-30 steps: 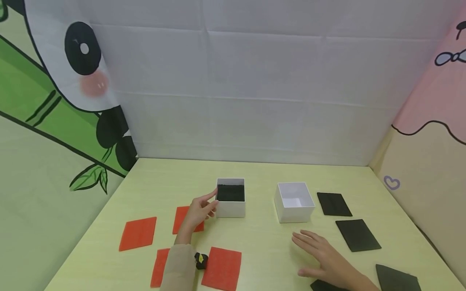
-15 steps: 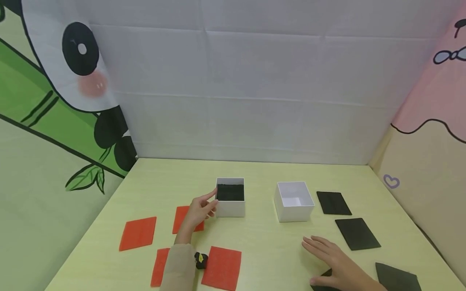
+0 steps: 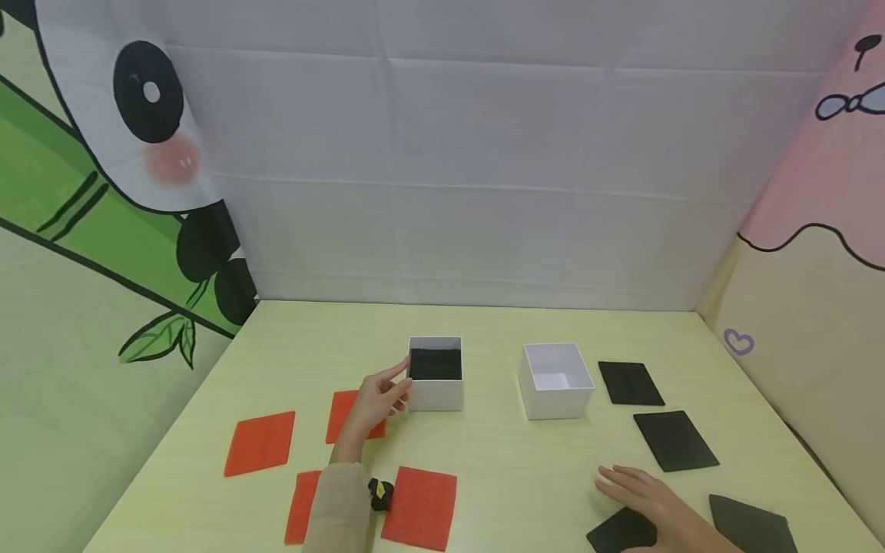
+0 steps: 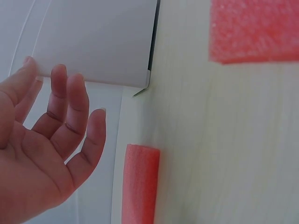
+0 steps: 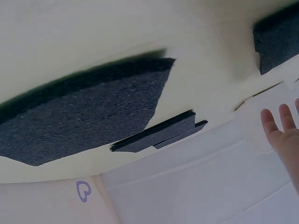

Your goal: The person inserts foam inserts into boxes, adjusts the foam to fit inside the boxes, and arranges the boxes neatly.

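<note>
My left hand [image 3: 376, 403] touches the left side of a white box [image 3: 435, 395] with thumb and index finger, the other fingers loosely bent. Inside that box lies a black foam piece [image 3: 435, 365]. In the left wrist view, the left hand [image 4: 51, 144] has its fingertips right at the box's edge. My right hand [image 3: 660, 503] reaches over a black foam square [image 3: 622, 530] at the front right, fingers extended and partly covering it. It grips nothing that shows. A second white box [image 3: 556, 384], its inside bare, stands beyond it.
Several red foam squares lie at the left, one [image 3: 259, 444] farthest out and another [image 3: 419, 507] near the left wrist. More black foam squares [image 3: 676, 440] lie along the right. A white cloth [image 3: 442, 192] hangs behind the table [image 3: 512, 491].
My right hand has moved right and toward the front, from bare table beside the black foam square to over it. The left hand stays at the box.
</note>
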`<move>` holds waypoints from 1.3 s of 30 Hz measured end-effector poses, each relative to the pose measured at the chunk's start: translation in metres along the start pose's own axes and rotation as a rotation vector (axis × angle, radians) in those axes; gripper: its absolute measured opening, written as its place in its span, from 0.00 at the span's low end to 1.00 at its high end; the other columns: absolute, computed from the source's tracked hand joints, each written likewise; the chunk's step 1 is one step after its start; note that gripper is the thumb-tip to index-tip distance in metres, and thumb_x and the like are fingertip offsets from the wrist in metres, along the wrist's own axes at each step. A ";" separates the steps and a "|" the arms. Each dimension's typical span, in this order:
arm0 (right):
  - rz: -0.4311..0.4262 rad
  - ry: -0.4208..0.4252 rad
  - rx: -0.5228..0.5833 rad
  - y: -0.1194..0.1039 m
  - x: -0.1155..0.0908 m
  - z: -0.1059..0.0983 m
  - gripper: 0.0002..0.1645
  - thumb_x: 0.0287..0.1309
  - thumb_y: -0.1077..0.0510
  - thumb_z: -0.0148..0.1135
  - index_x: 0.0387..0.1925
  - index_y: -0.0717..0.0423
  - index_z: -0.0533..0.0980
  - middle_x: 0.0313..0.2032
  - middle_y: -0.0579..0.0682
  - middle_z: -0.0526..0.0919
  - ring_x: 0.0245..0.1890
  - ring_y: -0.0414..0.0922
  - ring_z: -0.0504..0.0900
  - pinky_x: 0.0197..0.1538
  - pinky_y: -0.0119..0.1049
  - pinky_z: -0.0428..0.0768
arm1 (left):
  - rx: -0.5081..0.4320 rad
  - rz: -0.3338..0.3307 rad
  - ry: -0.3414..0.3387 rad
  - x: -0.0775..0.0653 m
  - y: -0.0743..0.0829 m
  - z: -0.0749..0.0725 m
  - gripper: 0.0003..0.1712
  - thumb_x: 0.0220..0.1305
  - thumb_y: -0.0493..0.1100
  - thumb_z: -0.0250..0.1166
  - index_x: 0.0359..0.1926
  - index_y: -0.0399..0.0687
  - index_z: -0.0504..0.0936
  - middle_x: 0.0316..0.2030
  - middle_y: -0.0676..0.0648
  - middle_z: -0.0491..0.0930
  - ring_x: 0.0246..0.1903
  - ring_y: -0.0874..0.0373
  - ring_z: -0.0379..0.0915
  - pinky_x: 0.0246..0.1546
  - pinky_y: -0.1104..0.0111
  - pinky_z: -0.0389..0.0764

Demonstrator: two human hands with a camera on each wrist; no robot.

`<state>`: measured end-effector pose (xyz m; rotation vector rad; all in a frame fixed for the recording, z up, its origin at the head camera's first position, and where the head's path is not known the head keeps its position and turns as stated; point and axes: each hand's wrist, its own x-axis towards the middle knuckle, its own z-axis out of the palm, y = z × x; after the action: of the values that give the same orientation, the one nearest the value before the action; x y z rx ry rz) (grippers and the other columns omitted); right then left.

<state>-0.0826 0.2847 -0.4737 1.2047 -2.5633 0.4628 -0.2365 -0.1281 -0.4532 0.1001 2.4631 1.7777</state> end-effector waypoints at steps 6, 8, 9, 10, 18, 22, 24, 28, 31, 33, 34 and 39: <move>-0.105 0.053 0.094 0.011 -0.011 0.004 0.45 0.38 0.31 0.62 0.53 0.57 0.72 0.63 0.43 0.58 0.59 0.32 0.55 0.36 0.37 0.74 | 0.015 -0.008 0.003 0.000 -0.001 -0.001 0.26 0.61 0.43 0.58 0.61 0.55 0.67 0.23 0.43 0.74 0.22 0.50 0.72 0.25 0.67 0.72; -0.116 0.061 0.116 0.012 -0.014 0.004 0.40 0.39 0.33 0.62 0.52 0.53 0.74 0.64 0.43 0.56 0.60 0.31 0.52 0.37 0.36 0.73 | 0.014 -0.007 0.002 0.000 -0.001 -0.001 0.26 0.61 0.43 0.58 0.61 0.55 0.67 0.23 0.43 0.74 0.23 0.49 0.72 0.24 0.67 0.72; -0.112 0.058 0.125 0.012 -0.015 0.004 0.38 0.40 0.34 0.63 0.51 0.52 0.75 0.64 0.43 0.57 0.60 0.31 0.52 0.38 0.36 0.73 | 0.012 -0.007 0.002 0.000 0.000 -0.001 0.26 0.61 0.43 0.58 0.61 0.55 0.67 0.23 0.43 0.74 0.22 0.49 0.73 0.24 0.67 0.72; -0.101 0.051 0.137 0.011 -0.017 0.004 0.36 0.40 0.35 0.64 0.50 0.50 0.76 0.63 0.44 0.57 0.60 0.31 0.52 0.39 0.35 0.73 | 0.009 -0.007 0.001 0.000 0.000 -0.001 0.26 0.61 0.42 0.58 0.61 0.55 0.67 0.23 0.43 0.74 0.22 0.49 0.72 0.24 0.67 0.72; 0.000 -0.022 0.253 0.009 -0.027 0.004 0.17 0.45 0.44 0.65 0.38 0.45 0.82 0.61 0.44 0.61 0.60 0.28 0.53 0.44 0.34 0.72 | 0.013 -0.014 0.000 0.000 0.000 -0.001 0.27 0.61 0.43 0.58 0.61 0.56 0.67 0.23 0.44 0.74 0.22 0.52 0.72 0.24 0.68 0.71; -0.029 0.003 0.310 0.012 -0.030 0.008 0.07 0.43 0.53 0.68 0.29 0.46 0.83 0.61 0.41 0.60 0.60 0.27 0.51 0.49 0.25 0.65 | 0.014 -0.013 -0.003 0.000 0.000 -0.001 0.27 0.60 0.43 0.59 0.61 0.56 0.67 0.23 0.44 0.74 0.21 0.53 0.71 0.24 0.68 0.71; -0.042 0.021 0.339 0.014 -0.031 0.010 0.06 0.41 0.57 0.68 0.27 0.48 0.82 0.62 0.39 0.58 0.60 0.27 0.50 0.52 0.22 0.60 | 0.015 -0.009 -0.003 0.000 0.000 -0.001 0.27 0.60 0.43 0.59 0.61 0.55 0.67 0.22 0.44 0.74 0.21 0.54 0.71 0.24 0.68 0.71; -0.008 -0.008 0.386 0.016 -0.033 0.011 0.05 0.40 0.58 0.69 0.26 0.49 0.82 0.62 0.37 0.57 0.60 0.26 0.49 0.51 0.21 0.59 | 0.009 -0.006 -0.005 -0.001 0.000 -0.001 0.27 0.60 0.42 0.59 0.61 0.55 0.68 0.22 0.44 0.74 0.21 0.52 0.72 0.23 0.68 0.71; 0.037 -0.051 0.407 0.018 -0.035 0.011 0.04 0.41 0.56 0.69 0.25 0.47 0.82 0.61 0.39 0.59 0.59 0.25 0.50 0.50 0.23 0.63 | 0.012 -0.007 -0.005 -0.001 -0.001 -0.001 0.27 0.60 0.43 0.59 0.61 0.55 0.68 0.22 0.44 0.74 0.21 0.51 0.72 0.23 0.68 0.71; 0.050 -0.070 0.406 0.019 -0.036 0.011 0.04 0.41 0.55 0.68 0.25 0.45 0.82 0.60 0.41 0.62 0.59 0.25 0.50 0.49 0.25 0.65 | 0.016 -0.006 -0.004 -0.001 0.000 -0.001 0.27 0.60 0.43 0.59 0.61 0.55 0.67 0.22 0.45 0.74 0.21 0.52 0.72 0.23 0.68 0.71; 0.048 -0.076 0.399 0.019 -0.036 0.010 0.03 0.42 0.54 0.68 0.24 0.45 0.82 0.59 0.42 0.64 0.59 0.25 0.51 0.48 0.26 0.66 | 0.017 -0.005 -0.003 -0.001 0.000 -0.001 0.27 0.60 0.43 0.59 0.61 0.56 0.67 0.22 0.45 0.74 0.21 0.53 0.72 0.23 0.68 0.71; -0.010 -0.066 0.362 0.023 -0.034 0.011 0.05 0.43 0.51 0.67 0.22 0.47 0.82 0.56 0.47 0.69 0.60 0.27 0.51 0.45 0.29 0.71 | 0.011 -0.003 -0.006 -0.001 0.000 -0.002 0.27 0.60 0.43 0.59 0.61 0.55 0.67 0.22 0.45 0.74 0.21 0.54 0.72 0.23 0.68 0.71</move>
<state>-0.0806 0.3172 -0.5002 1.3658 -2.6000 0.9312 -0.2354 -0.1298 -0.4527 0.1020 2.4684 1.7602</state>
